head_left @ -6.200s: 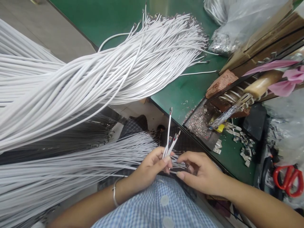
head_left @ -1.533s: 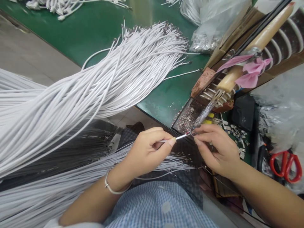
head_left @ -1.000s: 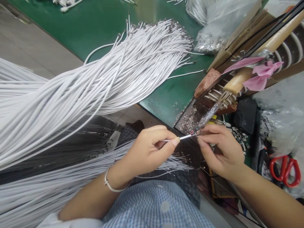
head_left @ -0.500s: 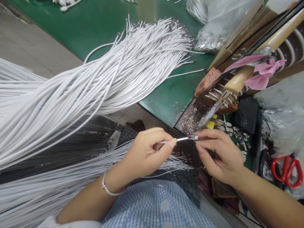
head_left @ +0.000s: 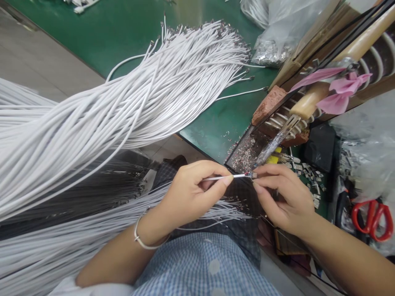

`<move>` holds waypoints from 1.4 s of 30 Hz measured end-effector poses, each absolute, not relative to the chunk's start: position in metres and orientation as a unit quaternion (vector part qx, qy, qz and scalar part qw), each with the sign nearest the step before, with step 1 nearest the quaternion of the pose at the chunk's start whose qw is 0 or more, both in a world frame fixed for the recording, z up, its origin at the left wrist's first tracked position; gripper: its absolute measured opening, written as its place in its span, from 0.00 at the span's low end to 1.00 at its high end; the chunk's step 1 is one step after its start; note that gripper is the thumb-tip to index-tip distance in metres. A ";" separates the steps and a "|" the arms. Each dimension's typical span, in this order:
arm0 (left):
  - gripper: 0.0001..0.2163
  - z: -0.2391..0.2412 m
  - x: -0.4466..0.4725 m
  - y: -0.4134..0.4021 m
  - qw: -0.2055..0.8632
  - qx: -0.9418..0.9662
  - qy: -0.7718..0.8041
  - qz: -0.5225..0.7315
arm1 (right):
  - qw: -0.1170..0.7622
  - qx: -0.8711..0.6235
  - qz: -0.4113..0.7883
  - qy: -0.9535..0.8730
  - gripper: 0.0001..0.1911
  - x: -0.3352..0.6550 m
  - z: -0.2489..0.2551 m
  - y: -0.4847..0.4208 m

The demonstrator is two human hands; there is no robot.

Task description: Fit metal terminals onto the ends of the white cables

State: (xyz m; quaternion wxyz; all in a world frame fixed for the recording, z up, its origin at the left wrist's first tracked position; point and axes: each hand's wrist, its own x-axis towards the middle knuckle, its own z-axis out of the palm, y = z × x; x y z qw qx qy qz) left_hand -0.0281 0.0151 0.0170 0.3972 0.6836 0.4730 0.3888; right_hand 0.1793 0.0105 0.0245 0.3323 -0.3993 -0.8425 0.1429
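My left hand (head_left: 193,191) pinches a thin white cable (head_left: 235,176) between thumb and forefinger, its stripped end pointing right. My right hand (head_left: 285,197) is closed around a small metal piece I cannot make out, pressed against the cable's tip. The tip of a soldering iron (head_left: 273,146) with a wooden handle (head_left: 311,100) sits just above that joint. A loose bundle of white cables (head_left: 92,230) lies across my lap under both hands.
A large bundle of white cables (head_left: 129,102) drapes over the green table (head_left: 123,37). Small metal parts (head_left: 311,176) lie scattered right of my hand. Red scissors (head_left: 372,218) rest at far right. A brick (head_left: 268,105), plastic bags (head_left: 277,28) and a solder-flecked tray (head_left: 243,154) stand behind.
Earlier my left hand held a few cables upright over my lap. Both hands then moved to the iron's tip with one cable; in the last second they have barely shifted.
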 end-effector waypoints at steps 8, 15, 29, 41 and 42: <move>0.03 0.021 -0.027 0.022 0.368 0.691 0.480 0.397 | 0.355 -0.476 0.273 -0.757 0.07 0.182 0.023 0.007; 0.03 0.024 -0.026 0.022 0.362 0.694 0.477 0.400 | 0.365 -0.444 0.244 -0.781 0.08 0.176 0.022 0.011; 0.03 0.027 -0.028 0.023 0.368 0.708 0.445 0.408 | 0.375 -0.423 0.166 -0.808 0.10 0.174 0.026 0.013; 0.03 0.028 -0.028 0.024 0.368 0.710 0.453 0.394 | 0.369 -0.422 0.141 -0.816 0.10 0.175 0.028 0.011; 0.03 0.028 -0.028 0.024 0.367 0.711 0.454 0.393 | 0.369 -0.423 0.139 -0.816 0.09 0.175 0.028 0.011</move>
